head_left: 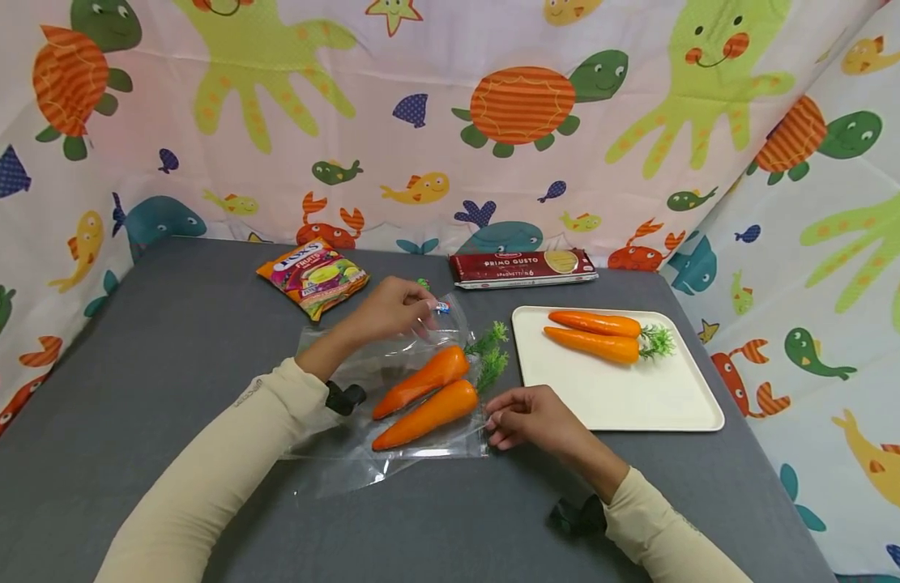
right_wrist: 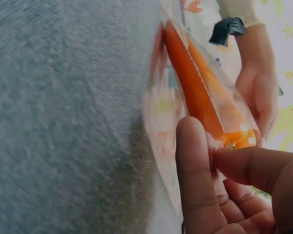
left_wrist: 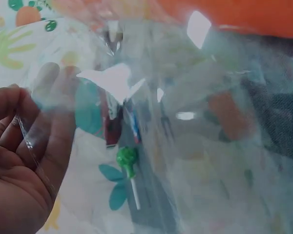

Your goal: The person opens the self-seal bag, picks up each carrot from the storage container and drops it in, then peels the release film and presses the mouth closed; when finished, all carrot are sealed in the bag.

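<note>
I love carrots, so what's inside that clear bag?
Inside the clear bag, two orange carrots show through the plastic. They cover the part of the bag right beneath them, so I can't see what's there.

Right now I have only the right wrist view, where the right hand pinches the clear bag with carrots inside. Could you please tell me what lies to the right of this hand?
Observer: In the head view, a cream tray lies to the right of the right hand and a little farther from the person.
Operator: Thank you. Does the tray carry something?
Observer: Yes, two carrots lie side by side on it, with their leafy ends to the right.
Operator: And what does the left hand do, please? I cannot see it clearly.
Observer: The left wrist view shows the left hand holding the clear bag by an edge.
</note>
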Motion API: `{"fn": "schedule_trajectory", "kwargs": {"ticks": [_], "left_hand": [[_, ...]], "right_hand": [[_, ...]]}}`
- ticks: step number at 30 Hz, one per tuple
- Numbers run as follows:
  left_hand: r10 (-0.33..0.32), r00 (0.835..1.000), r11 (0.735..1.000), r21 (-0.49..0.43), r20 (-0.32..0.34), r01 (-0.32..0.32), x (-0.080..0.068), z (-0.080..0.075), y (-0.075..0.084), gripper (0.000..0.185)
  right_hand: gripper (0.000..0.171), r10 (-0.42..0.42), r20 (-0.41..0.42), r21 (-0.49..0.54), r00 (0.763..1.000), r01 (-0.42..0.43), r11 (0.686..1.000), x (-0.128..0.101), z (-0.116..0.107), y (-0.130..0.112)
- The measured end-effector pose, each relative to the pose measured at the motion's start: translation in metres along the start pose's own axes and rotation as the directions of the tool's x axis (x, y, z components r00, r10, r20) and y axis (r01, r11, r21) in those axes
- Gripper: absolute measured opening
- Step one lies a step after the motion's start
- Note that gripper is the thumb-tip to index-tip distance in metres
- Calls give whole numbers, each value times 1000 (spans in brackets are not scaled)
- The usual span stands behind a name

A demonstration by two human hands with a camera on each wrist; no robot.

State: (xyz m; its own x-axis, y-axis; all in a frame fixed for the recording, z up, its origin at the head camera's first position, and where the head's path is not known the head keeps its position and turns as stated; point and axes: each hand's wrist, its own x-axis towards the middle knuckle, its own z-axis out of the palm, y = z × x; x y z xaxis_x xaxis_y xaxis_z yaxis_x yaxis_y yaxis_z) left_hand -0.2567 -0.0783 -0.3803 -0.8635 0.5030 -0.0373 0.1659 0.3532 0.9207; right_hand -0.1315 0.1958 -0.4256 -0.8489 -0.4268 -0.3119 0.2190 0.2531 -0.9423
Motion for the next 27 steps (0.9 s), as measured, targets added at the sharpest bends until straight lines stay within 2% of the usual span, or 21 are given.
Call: {"fn": "schedule_trajectory", "kwargs": {"ticks": [9,11,17,22,27], "left_hand": [[-25,999,987,-161,-44,18,-12,-11,-1,26],[-22,997,988,-156,-68,11,-13,-13,1,28],[15,986,999,-45,-166,-23,-18,-18,9,30],[24,980,996,-81,-199,-41,-20,-22,10,30],[56,979,975,-199,-196,-96,-23,-22,12,29]], "right_hand": [[27,-32,-29,-65,999,30,997,-10,-7,-18],[28,-38,-54,-80,998,33,996,-13,-9,-24],[25,-63,-137,-123,989,46,991,-18,-16,-40],[24,-71,-186,-152,980,43,987,-19,-18,-52],[25,-110,-226,-198,968,65,978,-22,-20,-62]]}}
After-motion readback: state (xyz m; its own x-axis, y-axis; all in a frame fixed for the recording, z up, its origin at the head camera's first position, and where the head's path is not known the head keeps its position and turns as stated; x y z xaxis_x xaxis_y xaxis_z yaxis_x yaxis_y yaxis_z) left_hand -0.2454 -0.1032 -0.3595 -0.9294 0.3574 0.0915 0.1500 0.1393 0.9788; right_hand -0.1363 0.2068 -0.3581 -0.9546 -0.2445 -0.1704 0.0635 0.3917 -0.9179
